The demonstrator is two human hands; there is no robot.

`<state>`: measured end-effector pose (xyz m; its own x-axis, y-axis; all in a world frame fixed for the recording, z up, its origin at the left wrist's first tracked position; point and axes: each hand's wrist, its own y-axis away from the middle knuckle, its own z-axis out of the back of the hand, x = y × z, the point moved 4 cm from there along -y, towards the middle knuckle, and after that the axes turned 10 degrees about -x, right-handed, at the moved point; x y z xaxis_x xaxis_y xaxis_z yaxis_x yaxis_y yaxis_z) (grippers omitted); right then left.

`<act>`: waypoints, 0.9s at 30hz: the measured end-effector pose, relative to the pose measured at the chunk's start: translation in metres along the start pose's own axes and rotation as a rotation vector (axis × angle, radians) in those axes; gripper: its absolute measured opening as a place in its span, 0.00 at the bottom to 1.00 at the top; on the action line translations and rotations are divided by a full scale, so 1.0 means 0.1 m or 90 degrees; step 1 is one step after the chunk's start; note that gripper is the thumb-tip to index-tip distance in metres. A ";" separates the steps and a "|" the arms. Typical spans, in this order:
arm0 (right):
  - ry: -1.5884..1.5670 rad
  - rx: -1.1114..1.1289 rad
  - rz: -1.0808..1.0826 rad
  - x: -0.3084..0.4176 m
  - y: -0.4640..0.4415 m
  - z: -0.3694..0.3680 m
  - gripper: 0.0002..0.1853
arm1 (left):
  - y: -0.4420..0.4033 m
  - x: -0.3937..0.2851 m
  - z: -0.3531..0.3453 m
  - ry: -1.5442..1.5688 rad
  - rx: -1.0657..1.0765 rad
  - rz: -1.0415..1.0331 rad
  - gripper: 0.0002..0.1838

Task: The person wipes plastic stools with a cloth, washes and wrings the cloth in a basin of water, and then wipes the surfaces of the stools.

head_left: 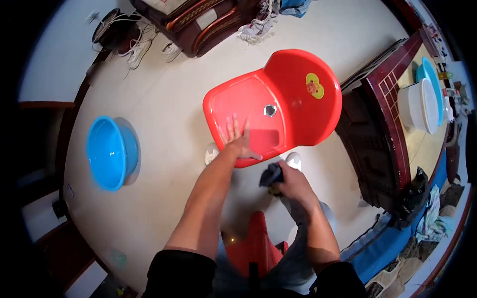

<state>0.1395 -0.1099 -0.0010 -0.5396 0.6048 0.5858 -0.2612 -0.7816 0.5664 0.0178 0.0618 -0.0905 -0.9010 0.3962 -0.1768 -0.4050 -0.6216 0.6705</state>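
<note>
A glossy red plastic chair [243, 97] with a rounded backrest is in front of me, its legs not visible. A yellow sticker [314, 86] is on the inner backrest, and a small round silvery spot [270, 110] marks the seat near it. My left hand [238, 141] lies on the near part of the seat, fingers spread and thumb along the rim. Just off the seat's near edge, my right hand [295, 184] grips a bunched dark cloth [271, 175]. Its fingertips are partly hidden.
A blue basin [107, 154] rests on the floor at left. Far off are a dark suitcase [198, 30] and white shoes [140, 52]. To the right, a dark wooden table [392, 129] bears a white tub [412, 107]. Below me is a red seat [253, 248] between my legs.
</note>
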 end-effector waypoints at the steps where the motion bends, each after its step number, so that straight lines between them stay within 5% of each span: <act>1: -0.083 -0.004 0.033 0.09 -0.02 0.00 0.28 | 0.03 0.00 0.02 0.013 -0.029 -0.012 0.84; 5: -0.045 -0.019 0.091 0.01 -0.21 -0.12 0.28 | 0.25 0.12 -0.13 0.033 -0.257 -0.103 0.71; 6: -0.003 -0.023 0.098 -0.05 -0.24 -0.10 0.27 | 0.37 0.09 -0.19 0.060 -0.307 -0.109 0.59; 10: -0.006 -0.193 0.062 -0.20 -0.33 0.10 0.28 | 1.03 -0.03 -0.18 0.078 -0.335 0.051 0.51; 13: -0.301 -0.319 -0.009 0.01 -0.29 0.28 0.28 | 1.23 0.00 -0.13 0.158 -0.192 0.093 0.41; 15: -0.346 -0.379 0.053 0.11 -0.32 0.28 0.28 | 1.19 -0.12 -0.06 0.045 -0.147 -0.035 0.32; 18: -0.126 -0.466 0.297 0.18 -0.38 0.16 0.33 | 1.08 -0.20 0.01 -0.009 -0.092 -0.125 0.23; 22: -0.254 -0.204 0.064 0.11 -0.52 -0.22 0.41 | 1.00 0.04 0.01 0.008 -0.036 -0.137 0.18; 23: -0.029 -0.276 0.191 -0.14 -0.61 -0.52 0.43 | 0.99 0.12 0.01 0.025 -0.010 -0.146 0.17; 27: 0.100 -0.246 0.142 0.02 -0.64 -0.71 0.42 | 1.00 0.38 -0.03 0.096 0.027 -0.199 0.14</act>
<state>0.0982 -0.0700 -0.0775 -0.7234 0.4082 0.5569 -0.3872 -0.9076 0.1622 -0.0570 0.0126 -0.0322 -0.7482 0.4568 -0.4812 -0.6614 -0.4563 0.5953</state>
